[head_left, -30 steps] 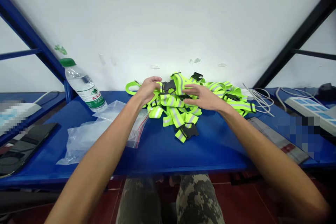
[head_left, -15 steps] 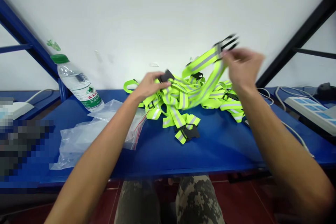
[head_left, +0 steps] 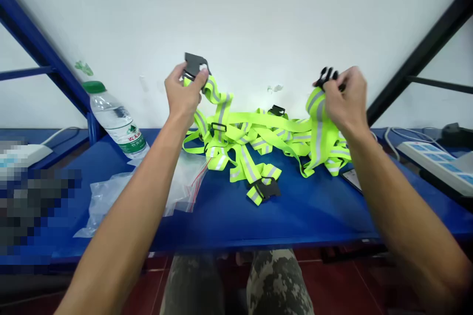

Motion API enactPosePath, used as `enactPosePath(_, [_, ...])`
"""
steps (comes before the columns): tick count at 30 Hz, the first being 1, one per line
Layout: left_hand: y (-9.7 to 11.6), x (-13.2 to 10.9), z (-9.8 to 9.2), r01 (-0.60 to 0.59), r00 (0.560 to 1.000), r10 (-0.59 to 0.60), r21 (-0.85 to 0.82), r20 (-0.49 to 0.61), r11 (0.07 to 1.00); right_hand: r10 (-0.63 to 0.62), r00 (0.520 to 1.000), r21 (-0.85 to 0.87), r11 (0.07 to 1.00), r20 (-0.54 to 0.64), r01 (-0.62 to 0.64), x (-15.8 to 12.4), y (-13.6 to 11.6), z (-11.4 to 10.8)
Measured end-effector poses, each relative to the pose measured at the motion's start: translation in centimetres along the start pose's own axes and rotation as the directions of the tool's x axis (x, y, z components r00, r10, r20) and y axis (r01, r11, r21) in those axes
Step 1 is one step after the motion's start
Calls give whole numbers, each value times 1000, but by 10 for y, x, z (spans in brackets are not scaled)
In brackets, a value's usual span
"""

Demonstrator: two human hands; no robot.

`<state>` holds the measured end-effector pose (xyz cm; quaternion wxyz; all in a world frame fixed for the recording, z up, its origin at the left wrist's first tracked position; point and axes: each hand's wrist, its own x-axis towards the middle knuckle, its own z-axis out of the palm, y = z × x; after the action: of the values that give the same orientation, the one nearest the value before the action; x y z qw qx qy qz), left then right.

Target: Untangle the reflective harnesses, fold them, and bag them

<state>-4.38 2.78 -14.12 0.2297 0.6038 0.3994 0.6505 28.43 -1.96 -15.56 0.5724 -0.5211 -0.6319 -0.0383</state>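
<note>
My left hand is closed on a black female buckle half, raised above the table at the left of the pile. From that buckle a yellow-green strap with a silver stripe hangs down, with a black slider on it. My right hand pinches the pronged black buckle half, and a reflective strap drops from it. Between my hands lies a tangle of the same straps. Another black buckle rests at the front of the pile.
Clear zip bags lie at left, partly under my left forearm. Behind them a water bottle leans, green-capped. A phone is partly hidden by my right forearm. A white power strip with cables sits at right. Blue metal posts flank the table.
My left hand has risen to the left with its buckle half, drawing strap up from the pile. My right hand has moved slightly, its pronged buckle lower, and its strap now hangs nearly straight.
</note>
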Motion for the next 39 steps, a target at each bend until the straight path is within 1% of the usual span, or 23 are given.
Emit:
enactPosePath(1, [2,-3,0,58,994,-57,-6,91,998,37,998,62,997,59,-41,-4,0,7])
enactPosePath(2, [4,-8,1,114,972,-112,2,205,994,51,990,94,994,130,-64,-9,-1,15])
enactPosePath(3, [6,-14,2,169,926,-168,26,338,985,44,977,101,993,208,-66,-15,-3,23])
enactPosePath(4, [7,-21,5,219,854,-224,66,470,974,9,962,88,996,275,-34,-23,-5,31])
enactPosePath(5, [7,-29,8,258,767,-278,119,579,959,-43,939,74,997,341,19,-32,-8,40])
enactPosePath(6, [5,-38,12,283,681,-326,174,656,943,-112,910,69,993,400,92,-43,-10,48])
enactPosePath(7, [1,-46,17,295,621,-357,214,697,931,-192,882,71,981,430,179,-54,-12,56])
enactPosePath(8, [-5,-54,22,300,590,-376,238,714,924,-272,851,71,960,449,270,-64,-13,63])
enactPosePath(9, [-11,-61,26,301,579,-376,238,723,923,-346,818,68,932,458,356,-73,-13,69])
enactPosePath(11, [-24,-72,33,314,599,-351,192,720,930,-453,755,57,871,474,487,-86,-11,76])
enactPosePath(12, [-29,-75,35,323,614,-337,162,714,932,-481,734,56,851,480,521,-89,-9,77])
enactPosePath(13, [-33,-77,35,334,629,-332,142,702,932,-491,725,61,845,483,531,-90,-7,76])
enactPosePath(15, [-36,-78,34,352,651,-353,144,672,925,-461,747,75,869,479,488,-89,-5,71])
enactPosePath(17, [-36,-78,30,368,653,-394,183,647,912,-405,770,96,905,493,415,-86,-5,64])
enactPosePath(19, [-36,-78,27,378,660,-410,194,629,905,-358,759,107,926,544,361,-84,-5,58])
enactPosePath(22, [-37,-78,25,359,678,-374,159,633,920,-321,726,108,939,608,325,-85,-4,55])
enactPosePath(25, [-38,-78,25,301,670,-329,162,665,940,-321,721,92,936,614,339,-87,-3,56])
enactPosePath(29, [-33,-77,25,186,670,-294,229,681,955,-348,684,52,909,642,413,-89,-3,58])
enactPosePath(31, [-30,-78,25,159,664,-303,267,683,950,-350,669,34,899,656,437,-90,-3,58])
enactPosePath(34, [-27,-80,27,154,664,-318,292,677,944,-333,663,13,899,671,438,-91,-5,58])
enactPosePath(39, [-31,-84,32,199,664,-311,240,680,950,-304,694,-6,914,653,406,-97,-14,57])
